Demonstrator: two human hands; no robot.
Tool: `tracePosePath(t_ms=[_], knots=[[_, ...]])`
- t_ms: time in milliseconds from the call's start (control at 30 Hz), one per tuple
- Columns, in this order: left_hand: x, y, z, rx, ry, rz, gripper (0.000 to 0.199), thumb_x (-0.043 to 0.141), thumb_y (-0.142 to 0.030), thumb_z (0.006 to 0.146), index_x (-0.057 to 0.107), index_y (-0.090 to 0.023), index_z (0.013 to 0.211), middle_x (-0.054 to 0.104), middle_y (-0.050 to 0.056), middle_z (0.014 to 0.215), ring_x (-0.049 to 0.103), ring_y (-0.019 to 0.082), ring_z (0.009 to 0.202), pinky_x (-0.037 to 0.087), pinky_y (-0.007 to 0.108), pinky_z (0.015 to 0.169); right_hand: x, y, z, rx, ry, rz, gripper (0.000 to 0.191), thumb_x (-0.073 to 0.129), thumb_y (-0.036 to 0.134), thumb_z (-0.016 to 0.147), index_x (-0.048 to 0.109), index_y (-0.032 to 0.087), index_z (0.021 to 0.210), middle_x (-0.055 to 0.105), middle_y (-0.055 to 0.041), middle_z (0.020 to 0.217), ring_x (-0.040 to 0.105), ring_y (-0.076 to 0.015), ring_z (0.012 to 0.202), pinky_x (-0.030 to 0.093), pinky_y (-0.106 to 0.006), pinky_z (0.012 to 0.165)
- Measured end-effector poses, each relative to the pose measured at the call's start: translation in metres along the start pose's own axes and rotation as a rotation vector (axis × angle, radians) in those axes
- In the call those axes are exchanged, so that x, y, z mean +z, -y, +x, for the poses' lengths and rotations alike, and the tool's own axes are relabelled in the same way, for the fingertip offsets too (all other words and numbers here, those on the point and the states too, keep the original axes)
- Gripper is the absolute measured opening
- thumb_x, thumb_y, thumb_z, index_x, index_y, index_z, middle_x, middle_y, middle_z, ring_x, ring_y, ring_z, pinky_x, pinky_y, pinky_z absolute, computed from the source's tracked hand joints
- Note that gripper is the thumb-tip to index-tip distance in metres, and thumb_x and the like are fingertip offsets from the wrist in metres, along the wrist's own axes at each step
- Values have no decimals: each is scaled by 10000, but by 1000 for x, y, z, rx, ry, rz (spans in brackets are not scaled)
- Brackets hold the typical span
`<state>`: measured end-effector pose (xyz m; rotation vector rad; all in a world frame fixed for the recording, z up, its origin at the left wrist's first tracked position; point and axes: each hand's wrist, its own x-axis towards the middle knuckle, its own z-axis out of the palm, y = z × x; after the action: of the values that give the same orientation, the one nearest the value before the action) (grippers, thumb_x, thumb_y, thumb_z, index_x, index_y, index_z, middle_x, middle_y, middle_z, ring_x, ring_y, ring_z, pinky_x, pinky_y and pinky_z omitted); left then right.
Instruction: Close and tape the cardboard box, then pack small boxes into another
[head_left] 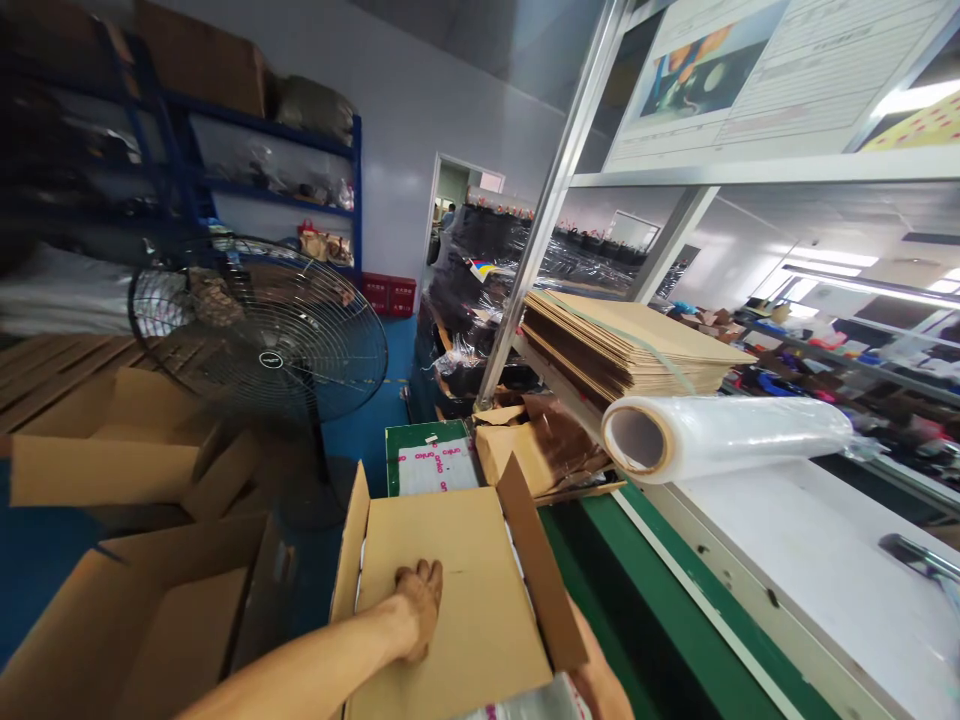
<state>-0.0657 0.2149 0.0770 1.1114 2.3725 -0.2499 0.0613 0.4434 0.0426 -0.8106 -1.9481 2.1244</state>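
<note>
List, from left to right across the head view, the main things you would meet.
Open cardboard boxes on the floor → standing fan → left hand pressing a flap of the cardboard box → stack of flat cardboard sheets → roll of clear stretch film

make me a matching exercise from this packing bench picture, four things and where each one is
Things:
1. left hand
2. roll of clear film
3. stack of flat cardboard
4. floor fan

Places:
A. on the shelf above the film
B. standing on the blue floor, left of the box
C. pressed flat on the box flap
D. lying on the white bench top

Pairs: 1-C, 2-D, 3-A, 4-B
</note>
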Motion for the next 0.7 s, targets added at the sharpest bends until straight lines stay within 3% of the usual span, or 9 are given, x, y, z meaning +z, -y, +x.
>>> tracePosePath(t_ms=[100, 200, 233, 300, 367, 400, 467, 533, 700], knots=[[-27, 14, -18, 70, -112, -89, 594, 774, -296, 730, 764, -179, 1312, 688, 208, 1446, 649, 411, 1305, 552, 581, 1088, 34, -33, 5, -87, 37, -569, 927, 530, 832, 828, 606, 199, 1501, 388, -149, 1721, 298, -420, 1621, 253, -666, 1318], [-45, 59, -54, 45, -389, -184, 406, 444, -392, 1023, 769, -259, 1225, 714, 106, 1391, 617, 293, 1349, 430, 498, 1247, 55, -54, 3, -146, 11, -1030, 777, 476, 680, 929, 509, 253, 1577, 251, -108, 1779, 236, -448, 1637, 349, -748, 1227], [-42, 80, -66, -31, -538, -234, 479, 322, -387, 1065, 744, -260, 1250, 679, 109, 1440, 587, 288, 1388, 418, 512, 1258, 57, -58, 2, -149, 25, -1100, 738, 448, 649, 960, 476, 275, 1596, 231, -96, 1786, 242, -436, 1638, 388, -732, 1206], [-18, 118, -81, -330, -1090, -488, 520, 298, -454, 1072, 706, -217, 1291, 662, 146, 1442, 585, 302, 1399, 443, 529, 1251, 55, -63, 3, -154, 37, -1171, 708, 431, 636, 988, 447, 299, 1611, 215, -88, 1793, 269, -412, 1634, 429, -685, 1196], [25, 140, -79, -605, -1343, -748, 596, 356, -555, 1040, 601, -191, 1444, 597, 171, 1533, 527, 339, 1478, 441, 586, 1256, 50, -68, 6, -162, 19, -1207, 704, 436, 644, 994, 439, 311, 1614, 211, -84, 1795, 291, -405, 1627, 442, -657, 1196], [49, 141, -70, -666, -1286, -865, 642, 352, -586, 1029, 582, -185, 1474, 581, 184, 1561, 516, 357, 1494, 460, 615, 1236, 48, -72, 9, -168, 18, -1214, 707, 434, 651, 995, 436, 311, 1616, 211, -87, 1795, 298, -403, 1625, 447, -647, 1195], [91, 126, -42, -489, -1023, -1000, 656, 226, -509, 1074, 466, -198, 1600, 449, 143, 1700, 436, 285, 1571, 449, 531, 1266, 43, -80, 14, -173, 36, -1205, 738, 430, 694, 987, 436, 307, 1616, 219, -94, 1792, 299, -404, 1624, 458, -638, 1190], [115, 97, -11, -471, -889, -886, 635, 273, -442, 1079, 426, -172, 1633, 371, 135, 1745, 341, 279, 1621, 380, 531, 1306, 40, -88, 17, -184, 55, -1166, 775, 435, 740, 969, 450, 304, 1609, 226, -96, 1790, 295, -407, 1625, 459, -641, 1189], [97, 68, 20, -476, -708, -339, 554, 459, -253, 1007, 568, -214, 1549, 380, 180, 1722, 293, 397, 1627, 186, 734, 1304, 42, -88, 13, -243, -31, -970, 727, 536, 700, 933, 573, 288, 1531, 317, -102, 1756, 310, -430, 1615, 390, -692, 1229]])
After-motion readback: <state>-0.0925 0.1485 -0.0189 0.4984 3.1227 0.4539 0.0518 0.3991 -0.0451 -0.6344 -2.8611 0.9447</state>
